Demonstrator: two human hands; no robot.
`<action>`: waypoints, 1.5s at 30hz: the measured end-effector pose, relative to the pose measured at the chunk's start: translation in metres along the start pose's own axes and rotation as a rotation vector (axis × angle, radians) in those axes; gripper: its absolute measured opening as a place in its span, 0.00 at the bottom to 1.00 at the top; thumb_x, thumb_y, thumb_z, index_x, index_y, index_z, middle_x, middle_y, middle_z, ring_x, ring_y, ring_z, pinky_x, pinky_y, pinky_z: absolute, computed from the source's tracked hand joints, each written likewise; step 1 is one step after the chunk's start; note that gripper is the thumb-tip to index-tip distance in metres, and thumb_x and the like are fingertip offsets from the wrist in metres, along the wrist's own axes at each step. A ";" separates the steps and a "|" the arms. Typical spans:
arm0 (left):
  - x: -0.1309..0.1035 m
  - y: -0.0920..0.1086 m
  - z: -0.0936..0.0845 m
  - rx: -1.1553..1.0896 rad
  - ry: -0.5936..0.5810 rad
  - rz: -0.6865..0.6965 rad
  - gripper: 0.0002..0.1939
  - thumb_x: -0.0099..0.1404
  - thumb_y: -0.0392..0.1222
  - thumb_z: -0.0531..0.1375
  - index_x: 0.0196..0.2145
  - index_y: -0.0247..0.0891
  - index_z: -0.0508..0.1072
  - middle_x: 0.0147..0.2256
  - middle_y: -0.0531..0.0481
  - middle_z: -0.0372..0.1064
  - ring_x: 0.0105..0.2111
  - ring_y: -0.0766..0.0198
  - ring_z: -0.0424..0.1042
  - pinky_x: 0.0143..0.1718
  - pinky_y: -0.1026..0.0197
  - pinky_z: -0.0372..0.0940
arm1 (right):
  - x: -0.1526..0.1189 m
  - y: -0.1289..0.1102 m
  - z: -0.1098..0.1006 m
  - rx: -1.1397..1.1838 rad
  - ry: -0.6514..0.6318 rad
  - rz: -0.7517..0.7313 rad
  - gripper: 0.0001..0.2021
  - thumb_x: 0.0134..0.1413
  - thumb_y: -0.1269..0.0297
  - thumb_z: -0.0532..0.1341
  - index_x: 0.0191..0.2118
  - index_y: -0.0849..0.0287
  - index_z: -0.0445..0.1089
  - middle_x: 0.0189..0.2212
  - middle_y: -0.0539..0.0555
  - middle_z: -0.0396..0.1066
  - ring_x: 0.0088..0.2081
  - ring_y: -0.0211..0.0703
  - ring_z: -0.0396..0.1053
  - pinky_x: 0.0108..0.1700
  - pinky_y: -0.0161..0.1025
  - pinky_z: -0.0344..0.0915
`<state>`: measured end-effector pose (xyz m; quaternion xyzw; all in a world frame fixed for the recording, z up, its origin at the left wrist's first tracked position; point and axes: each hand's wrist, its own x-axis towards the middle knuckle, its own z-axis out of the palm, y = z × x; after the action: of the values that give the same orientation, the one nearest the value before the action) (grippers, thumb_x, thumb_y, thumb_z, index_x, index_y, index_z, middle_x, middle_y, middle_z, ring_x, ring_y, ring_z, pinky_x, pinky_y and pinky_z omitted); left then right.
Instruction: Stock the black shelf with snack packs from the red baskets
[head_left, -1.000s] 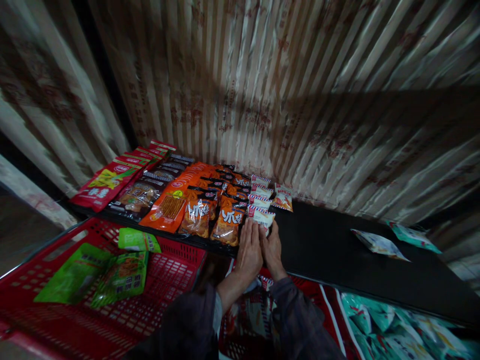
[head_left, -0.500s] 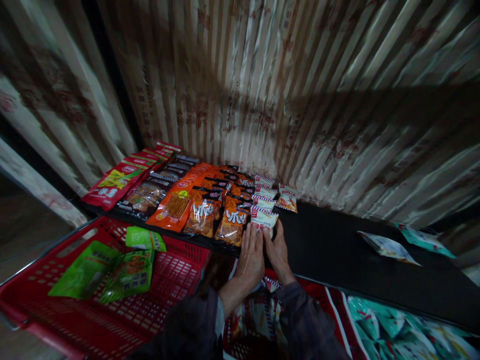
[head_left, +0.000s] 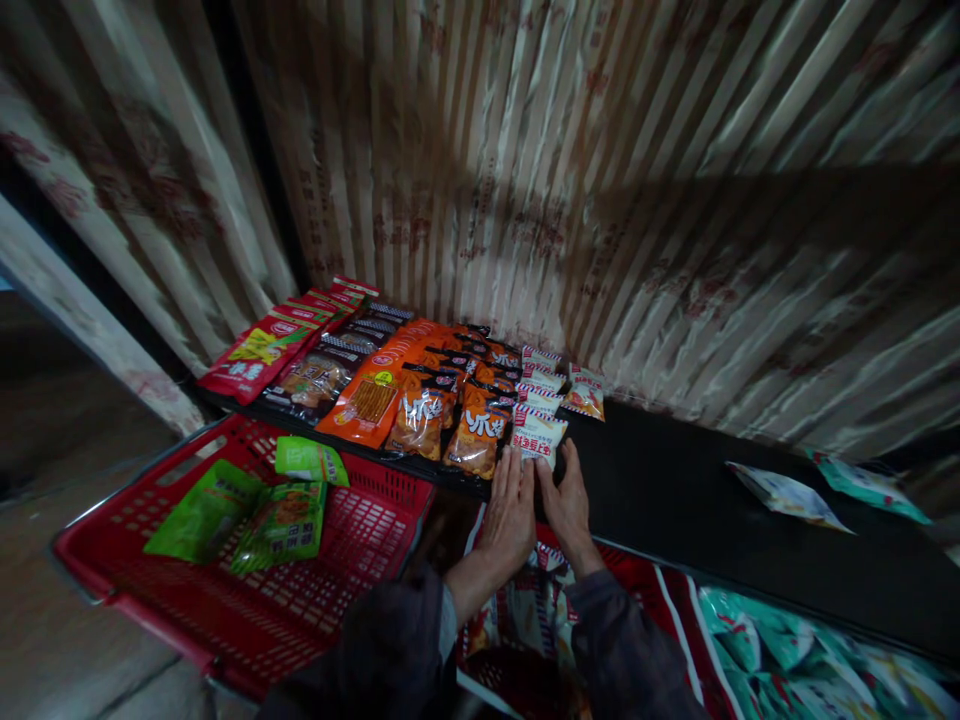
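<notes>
A white snack bag with red lettering lies at the front of a short row of like bags on the black shelf. My left hand rests at the bag's lower edge, its fingers stretched out side by side. On the bag's lower right is my right hand, thumb and fingers apart, the thumb by the bottom edge. Neither hand is closed around the bag. Just left of it lie orange-and-black snack bags. Another white and orange bag leans behind to the right.
Orange pretzel-stick bags, dark bags and red bags line the left of the black shelf. Below stands a red basket with green bags. Teal bags fill a crate at lower right.
My view has shifted slightly, so the shelf goods appear further right. Both hands have drawn back a little from the front white bag, and more of its face shows.
</notes>
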<state>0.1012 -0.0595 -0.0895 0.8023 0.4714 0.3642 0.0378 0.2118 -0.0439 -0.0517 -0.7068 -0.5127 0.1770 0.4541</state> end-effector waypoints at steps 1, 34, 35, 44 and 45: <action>0.000 0.000 -0.001 -0.004 -0.009 -0.004 0.35 0.64 0.23 0.46 0.68 0.28 0.44 0.68 0.28 0.42 0.69 0.48 0.32 0.65 0.39 0.54 | -0.001 0.000 0.000 -0.010 0.006 -0.013 0.46 0.53 0.36 0.51 0.67 0.71 0.51 0.65 0.72 0.56 0.65 0.62 0.56 0.64 0.56 0.54; 0.017 -0.054 -0.046 0.039 0.072 -0.131 0.29 0.64 0.30 0.54 0.63 0.30 0.57 0.68 0.26 0.41 0.70 0.41 0.35 0.63 0.35 0.53 | 0.079 -0.106 0.038 -0.739 -0.156 -0.289 0.22 0.68 0.58 0.45 0.53 0.59 0.72 0.44 0.63 0.77 0.51 0.57 0.68 0.52 0.50 0.58; 0.017 -0.055 -0.047 0.041 0.065 -0.133 0.29 0.64 0.30 0.54 0.63 0.30 0.57 0.68 0.26 0.41 0.70 0.41 0.36 0.63 0.35 0.53 | 0.078 -0.106 0.039 -0.740 -0.155 -0.290 0.22 0.68 0.58 0.45 0.52 0.59 0.72 0.43 0.63 0.77 0.50 0.56 0.69 0.52 0.49 0.58; 0.020 -0.058 -0.057 -0.008 0.046 -0.122 0.31 0.64 0.30 0.53 0.64 0.31 0.55 0.69 0.28 0.41 0.70 0.44 0.36 0.64 0.36 0.52 | 0.093 -0.108 0.038 -0.722 -0.152 -0.275 0.22 0.69 0.58 0.43 0.52 0.62 0.71 0.44 0.64 0.76 0.50 0.54 0.71 0.52 0.45 0.60; 0.022 -0.058 -0.058 -0.015 0.044 -0.127 0.32 0.64 0.31 0.54 0.65 0.31 0.54 0.69 0.28 0.41 0.70 0.43 0.36 0.64 0.36 0.52 | 0.097 -0.108 0.038 -0.714 -0.155 -0.268 0.23 0.69 0.58 0.43 0.53 0.62 0.70 0.45 0.64 0.76 0.50 0.54 0.71 0.51 0.44 0.61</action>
<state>0.0292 -0.0269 -0.0587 0.7623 0.5194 0.3821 0.0566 0.1638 0.0662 0.0386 -0.7316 -0.6627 -0.0206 0.1586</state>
